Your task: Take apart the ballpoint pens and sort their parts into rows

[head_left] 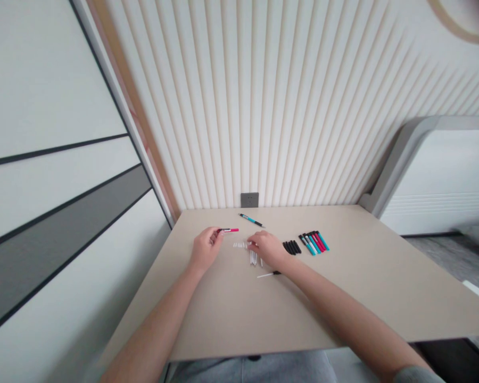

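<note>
My left hand [206, 248] pinches a pink pen barrel [234, 230] with a black clip end, held level above the table's left half. My right hand [266, 248] is low over the table, fingertips together beside a row of small white pieces [238, 245]. Whatever sits between those fingertips is too small to make out. Below them lie several thin white refills [253, 259], partly covered by the hand. A white refill with a black end [266, 275] lies near my right wrist. Just right of that hand is a row of black grips [292, 247].
Several pen barrels [314, 242] in blue, white and pink lie side by side at the right. A whole blue-and-black pen [252, 219] lies towards the back of the beige table [223, 319]. A socket [249, 200] is on the ribbed wall behind.
</note>
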`<state>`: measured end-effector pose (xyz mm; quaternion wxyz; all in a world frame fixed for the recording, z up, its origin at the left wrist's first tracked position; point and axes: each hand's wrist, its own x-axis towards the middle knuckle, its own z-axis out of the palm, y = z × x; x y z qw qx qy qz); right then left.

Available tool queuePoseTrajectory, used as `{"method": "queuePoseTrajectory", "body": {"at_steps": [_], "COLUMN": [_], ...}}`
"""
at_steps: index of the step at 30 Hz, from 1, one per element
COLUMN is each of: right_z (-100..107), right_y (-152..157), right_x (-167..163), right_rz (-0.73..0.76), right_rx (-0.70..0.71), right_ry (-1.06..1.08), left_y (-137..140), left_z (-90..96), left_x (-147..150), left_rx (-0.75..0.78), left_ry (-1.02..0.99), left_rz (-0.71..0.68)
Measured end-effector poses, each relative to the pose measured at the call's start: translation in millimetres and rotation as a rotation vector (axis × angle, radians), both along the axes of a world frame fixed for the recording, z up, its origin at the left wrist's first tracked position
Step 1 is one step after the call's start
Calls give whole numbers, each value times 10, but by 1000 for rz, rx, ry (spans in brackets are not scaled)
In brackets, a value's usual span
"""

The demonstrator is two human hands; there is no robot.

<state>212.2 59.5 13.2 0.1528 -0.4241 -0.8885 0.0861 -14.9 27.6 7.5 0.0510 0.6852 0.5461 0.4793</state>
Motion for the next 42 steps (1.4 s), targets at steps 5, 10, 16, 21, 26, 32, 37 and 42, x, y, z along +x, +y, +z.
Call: {"method": "queuePoseTrajectory", "body": {"at_steps": [5,10,16,21,26,32,37,42], "right_z": [-19,-11,-3,-2,3,-63,-109,-76], "right_y": [67,76,57,31,-32,-208,-265,-268], "right_x": [-52,-81,-61,80,249,268,182,195], "right_rz": [-7,-1,20,-7,-25,-7,81,121], "right_rx": [-20,-24,-3,64,111,160,182,223], "right_ry": [-96,-118,-58,92,249,430,346,273], "left_y": [-9,-20,-13,-7,-35,-92,-130,-119], "left_z": [-10,0,-23,-34,-3,38,55,11], "left_x": [3,18,24,31,70,173,276,306], "left_rx": [-10,-29,-46,-86,-102,-152,-192,-172], "left_ry": [11,22,13,12,21,9,-38,-50], "left_rz": [-1,-11,-27,-64,-88,-230,-315,-355]}}
